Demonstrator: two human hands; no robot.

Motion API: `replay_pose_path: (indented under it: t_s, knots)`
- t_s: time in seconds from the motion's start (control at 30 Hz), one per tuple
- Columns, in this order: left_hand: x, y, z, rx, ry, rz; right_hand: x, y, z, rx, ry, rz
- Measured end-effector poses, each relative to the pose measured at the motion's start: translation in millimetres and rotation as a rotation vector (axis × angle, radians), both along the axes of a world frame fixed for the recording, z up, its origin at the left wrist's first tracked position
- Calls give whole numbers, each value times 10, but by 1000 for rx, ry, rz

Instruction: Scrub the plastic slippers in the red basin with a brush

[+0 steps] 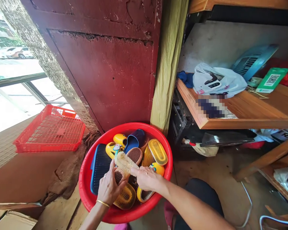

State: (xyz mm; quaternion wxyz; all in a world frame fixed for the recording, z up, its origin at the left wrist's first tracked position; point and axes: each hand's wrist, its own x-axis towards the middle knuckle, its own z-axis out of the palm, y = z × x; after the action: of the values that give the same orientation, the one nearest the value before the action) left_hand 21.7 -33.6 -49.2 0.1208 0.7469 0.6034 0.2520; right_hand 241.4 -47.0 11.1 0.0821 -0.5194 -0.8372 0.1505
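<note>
A red basin [170, 166] holds yellow shoes [157, 151], blue footwear [134, 140] and a blue ridged washboard-like piece [100, 167]. Above its middle, my left hand [109, 185], with a bangle at the wrist, grips a shoe with a brown patterned sole [119, 176]. My right hand [146, 178] is closed around the end of a pale, worn brush-like piece [125, 162], which lies across that shoe. Another brown-soled shoe [134, 155] rests just behind. The fingertips of my right hand are partly hidden.
A red plastic crate [50, 131] sits at the left beside a brown cloth [64, 179]. Behind the basin stands a dark red door [105, 80]. A wooden shelf [249, 123] with a plastic bag [218, 80] is at the right. Cardboard [12, 220] lies lower left.
</note>
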Motion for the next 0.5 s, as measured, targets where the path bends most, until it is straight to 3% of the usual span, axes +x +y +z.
replay_pose_path:
  t_s: [0.17, 0.23, 0.3, 0.4, 0.5]
  knots:
    - [-79, 118, 257, -317, -512, 155, 447, -56, 211, -116, -100, 101]
    - [-50, 152, 339, -432, -761, 236, 640, 73, 283, -113, -100, 15]
    - [-3, 172, 407, -550, -997, 292, 760, 221, 328, -79, -83, -156]
    - [63, 169, 473, -750, -1277, 374, 704, 302, 315, -26, -18, -257]
    - [92, 130, 475, -909, -1467, 449, 411, 177, 196, 52, 30, -67]
